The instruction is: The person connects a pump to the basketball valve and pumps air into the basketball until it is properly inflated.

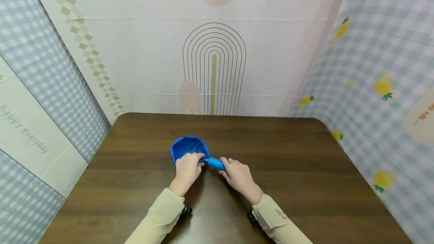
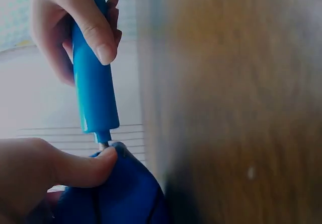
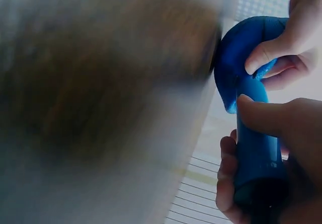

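Blue: one dented ball point(image 1: 184, 147), one pump point(image 1: 215, 163); left hand point(image 1: 188, 167) pinching ball, right hand point(image 1: 239, 175) gripping pump.

A dark brown wood-grain table point(image 1: 298, 176) with rounded far corners stands before a creased white fabric hanging point(image 1: 145, 55) printed with thin concentric arches. A blue-and-white checked left cloth point(image 1: 34, 33) bears "happy everyday"; a pale-blue checked right cloth point(image 1: 359, 112) shows yellow fruit. Light glosses the near tabletop.

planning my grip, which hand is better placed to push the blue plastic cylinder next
Probably the right hand: it grips the blue cylinder, while the left hand pinches the dented blue ball with black lines near the cylinder's metal tip.
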